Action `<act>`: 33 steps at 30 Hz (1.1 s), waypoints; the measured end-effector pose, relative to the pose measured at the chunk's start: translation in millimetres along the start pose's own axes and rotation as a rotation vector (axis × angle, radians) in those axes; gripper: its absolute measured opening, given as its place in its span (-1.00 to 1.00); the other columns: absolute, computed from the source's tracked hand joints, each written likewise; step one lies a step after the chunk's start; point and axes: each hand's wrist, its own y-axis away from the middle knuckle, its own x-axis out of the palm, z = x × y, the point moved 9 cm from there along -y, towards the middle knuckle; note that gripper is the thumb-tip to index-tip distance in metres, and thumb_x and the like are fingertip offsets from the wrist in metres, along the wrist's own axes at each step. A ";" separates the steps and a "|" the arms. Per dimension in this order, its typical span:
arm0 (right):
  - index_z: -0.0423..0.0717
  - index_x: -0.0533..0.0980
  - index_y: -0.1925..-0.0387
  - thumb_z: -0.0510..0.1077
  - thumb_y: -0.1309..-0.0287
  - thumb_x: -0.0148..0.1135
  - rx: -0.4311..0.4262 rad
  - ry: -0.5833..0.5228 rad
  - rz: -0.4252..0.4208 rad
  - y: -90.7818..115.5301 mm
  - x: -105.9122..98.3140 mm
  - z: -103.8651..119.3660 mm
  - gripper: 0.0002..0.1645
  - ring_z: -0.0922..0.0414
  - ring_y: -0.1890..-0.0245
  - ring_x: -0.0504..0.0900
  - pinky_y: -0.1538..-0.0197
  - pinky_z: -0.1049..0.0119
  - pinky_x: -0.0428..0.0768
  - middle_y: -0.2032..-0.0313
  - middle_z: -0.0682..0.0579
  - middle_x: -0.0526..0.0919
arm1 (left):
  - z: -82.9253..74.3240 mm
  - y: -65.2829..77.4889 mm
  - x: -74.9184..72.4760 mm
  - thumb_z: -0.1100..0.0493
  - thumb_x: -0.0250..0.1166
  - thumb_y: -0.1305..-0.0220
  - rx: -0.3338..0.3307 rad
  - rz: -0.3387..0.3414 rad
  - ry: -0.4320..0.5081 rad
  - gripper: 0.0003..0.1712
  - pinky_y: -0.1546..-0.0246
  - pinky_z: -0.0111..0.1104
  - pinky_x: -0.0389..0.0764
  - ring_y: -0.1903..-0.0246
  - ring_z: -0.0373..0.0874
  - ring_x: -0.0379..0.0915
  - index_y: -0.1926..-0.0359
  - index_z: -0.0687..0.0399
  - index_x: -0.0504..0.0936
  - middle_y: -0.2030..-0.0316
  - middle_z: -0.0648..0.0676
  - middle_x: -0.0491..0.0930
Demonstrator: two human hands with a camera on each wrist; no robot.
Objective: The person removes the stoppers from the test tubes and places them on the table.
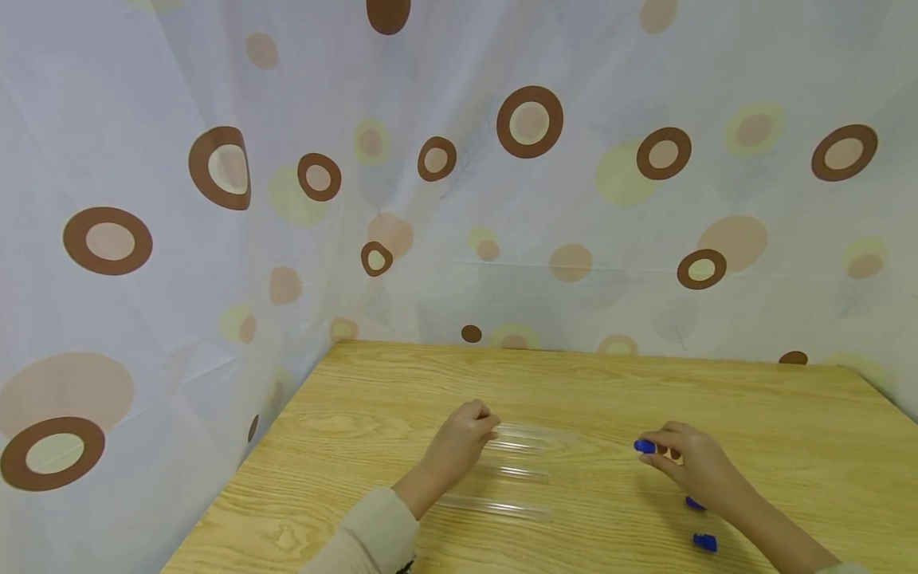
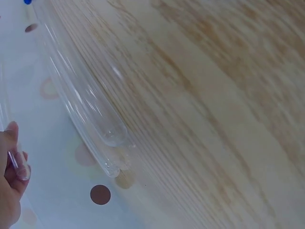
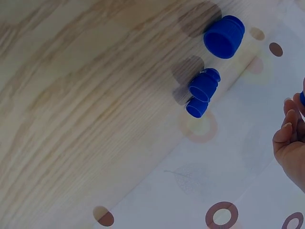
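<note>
My left hand (image 1: pixel 457 440) grips a clear test tube (image 1: pixel 545 433) near its rounded end, which shows by the fingers in the left wrist view. The tube's other end points right, toward my right hand (image 1: pixel 706 470). Between thumb and fingertips, the right hand pinches a small blue cap (image 1: pixel 645 446) above the table; a gap separates cap and tube. More clear test tubes (image 2: pixel 81 90) lie side by side below the left hand. Under the right hand and forearm, loose blue caps (image 3: pixel 224 37) lie on the table; the forearm may hide one in the head view.
The wooden table (image 1: pixel 617 399) has a light grain. A pale curtain (image 1: pixel 445 207) with brown and yellow circles hangs behind it and along the left side. The nearest tube (image 1: pixel 495 507) lies by the left sleeve, and one cap (image 1: pixel 704 542) sits close to the right forearm.
</note>
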 end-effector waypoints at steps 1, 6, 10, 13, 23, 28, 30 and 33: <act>-0.26 0.63 0.40 -0.38 0.32 0.44 0.008 -0.001 0.007 0.3 0.0 -1.1 -0.72 0.52 0.55 0.24 0.62 0.54 0.34 0.57 0.26 0.45 | 0.6 0.3 -0.1 0.28 0.39 0.00 -0.004 0.002 -0.008 -0.88 0.36 -0.62 0.53 0.42 -0.21 0.44 0.36 0.18 0.69 0.42 0.03 0.51; -0.24 0.64 0.37 -0.36 0.27 0.43 0.049 0.010 0.035 1.4 0.9 -7.3 -0.73 0.51 0.55 0.21 0.62 0.53 0.32 0.56 0.28 0.44 | 5.0 2.5 0.6 0.24 0.38 -0.01 -0.032 0.021 -0.040 -0.86 0.28 -0.57 0.55 0.40 -0.22 0.41 0.34 0.15 0.70 0.44 -0.01 0.50; -0.22 0.64 0.37 -0.34 0.25 0.43 0.058 0.018 0.046 2.2 2.0 -11.7 -0.74 0.51 0.56 0.20 0.62 0.53 0.30 0.56 0.29 0.42 | 8.7 4.2 3.6 0.22 0.36 -0.03 -0.048 0.042 -0.061 -0.85 0.15 -0.49 0.58 0.40 -0.23 0.40 0.32 0.13 0.71 0.45 -0.02 0.50; -0.22 0.64 0.38 -0.34 0.25 0.43 0.064 0.029 0.050 3.5 2.1 -15.2 -0.75 0.50 0.56 0.17 0.63 0.53 0.27 0.56 0.29 0.41 | 9.7 4.4 4.6 0.22 0.37 -0.02 -0.045 0.035 -0.057 -0.86 0.23 -0.53 0.57 0.41 -0.23 0.40 0.32 0.13 0.71 0.45 -0.02 0.51; -0.24 0.64 0.37 -0.31 0.20 0.42 0.130 0.071 0.102 7.2 1.1 -32.9 -0.78 0.47 0.57 0.16 0.63 0.52 0.26 0.56 0.24 0.39 | 12.4 3.1 7.5 0.26 0.38 0.00 -0.045 0.014 -0.005 -0.86 0.38 -0.57 0.52 0.43 -0.20 0.42 0.34 0.17 0.71 0.41 0.02 0.54; -0.26 0.63 0.35 -0.29 0.13 0.39 0.180 0.066 0.144 10.5 1.8 -41.1 -0.79 0.45 0.57 0.16 0.62 0.51 0.26 0.56 0.22 0.39 | 13.8 2.0 9.1 0.27 0.38 -0.01 -0.053 0.017 0.000 -0.86 0.40 -0.56 0.51 0.43 -0.20 0.41 0.33 0.17 0.71 0.41 0.02 0.52; -0.27 0.63 0.34 -0.28 0.11 0.38 0.200 0.062 0.160 12.2 2.8 -44.7 -0.80 0.44 0.57 0.16 0.62 0.50 0.26 0.56 0.21 0.39 | 14.1 1.7 9.8 0.27 0.38 -0.01 -0.056 0.020 -0.008 -0.87 0.40 -0.55 0.51 0.44 -0.20 0.41 0.33 0.16 0.71 0.41 0.02 0.52; -0.28 0.63 0.34 -0.26 0.08 0.37 0.226 0.064 0.180 15.2 4.1 -50.5 -0.80 0.43 0.58 0.16 0.62 0.50 0.25 0.57 0.21 0.38 | 14.6 1.4 11.5 0.25 0.38 -0.02 -0.058 0.030 -0.027 -0.87 0.41 -0.55 0.51 0.44 -0.21 0.41 0.33 0.14 0.71 0.42 0.02 0.53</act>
